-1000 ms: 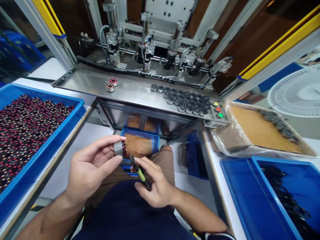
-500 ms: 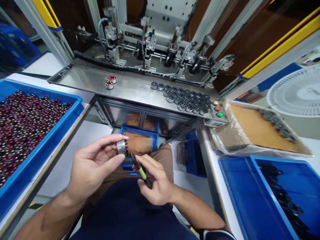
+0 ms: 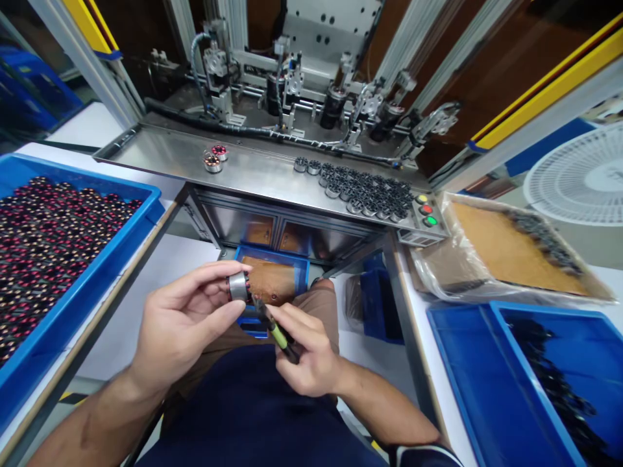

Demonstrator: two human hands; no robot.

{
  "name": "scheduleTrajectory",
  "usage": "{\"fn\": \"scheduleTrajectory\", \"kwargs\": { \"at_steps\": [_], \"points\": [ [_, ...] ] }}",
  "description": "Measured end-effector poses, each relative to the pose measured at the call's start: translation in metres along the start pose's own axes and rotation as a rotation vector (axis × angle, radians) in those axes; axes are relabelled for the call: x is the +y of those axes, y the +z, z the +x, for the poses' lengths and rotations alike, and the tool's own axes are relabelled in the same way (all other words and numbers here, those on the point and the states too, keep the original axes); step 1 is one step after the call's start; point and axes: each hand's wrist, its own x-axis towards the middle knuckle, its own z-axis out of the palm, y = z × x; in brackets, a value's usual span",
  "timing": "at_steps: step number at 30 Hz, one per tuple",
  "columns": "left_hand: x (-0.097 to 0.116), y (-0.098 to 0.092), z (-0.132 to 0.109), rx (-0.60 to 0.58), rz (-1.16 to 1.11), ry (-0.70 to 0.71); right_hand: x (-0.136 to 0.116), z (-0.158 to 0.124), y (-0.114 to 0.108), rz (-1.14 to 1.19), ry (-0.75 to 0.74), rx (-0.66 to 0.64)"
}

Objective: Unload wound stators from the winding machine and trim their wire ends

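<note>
A small round metal part (image 3: pixel 238 286) with dark and red bits along its edge is pinched between the thumb and fingers of my left hand (image 3: pixel 180 318). My right hand (image 3: pixel 309 350) is wrapped round green-and-black pliers (image 3: pixel 278 335). The tips of the pliers are close to the right side of the metal part; whether they touch it is too small to tell. Both hands are above my lap. On the metal ledge, two wound parts (image 3: pixel 213 162) sit at the left and a cluster of dark ring parts (image 3: pixel 367 189) at the right.
At the left is a blue bin (image 3: pixel 154 201) full of red and black parts. A plastic-lined box (image 3: pixel 496 250) and blue bins (image 3: pixel 462 370) stand at the right, below a white fan (image 3: pixel 584 175). Behind the ledge is a machine (image 3: pixel 292 84); a button box (image 3: pixel 422 227) sits at the ledge's end.
My right hand and the pliers have shifted slightly to the right. The metal part in my left hand has turned a little and stays held.
</note>
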Motion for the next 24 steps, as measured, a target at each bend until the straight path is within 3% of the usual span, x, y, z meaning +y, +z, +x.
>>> {"fn": "scheduleTrajectory", "kwargs": {
  "at_steps": [6, 10, 24],
  "points": [
    [-0.0039, 0.0003, 0.0042, -0.011, -0.033, 0.112, -0.0009, -0.0029, -0.0021, 0.016, 0.063, -0.022],
    [-0.0040, 0.0010, 0.0040, 0.003, -0.005, 0.205, -0.0027, 0.0002, -0.0016, 0.059, 0.025, -0.052],
    [-0.0016, 0.0012, -0.0050, 0.039, 0.222, 0.307, -0.0041, 0.0051, -0.0017, 0.048, -0.045, -0.020]
  ]
}}
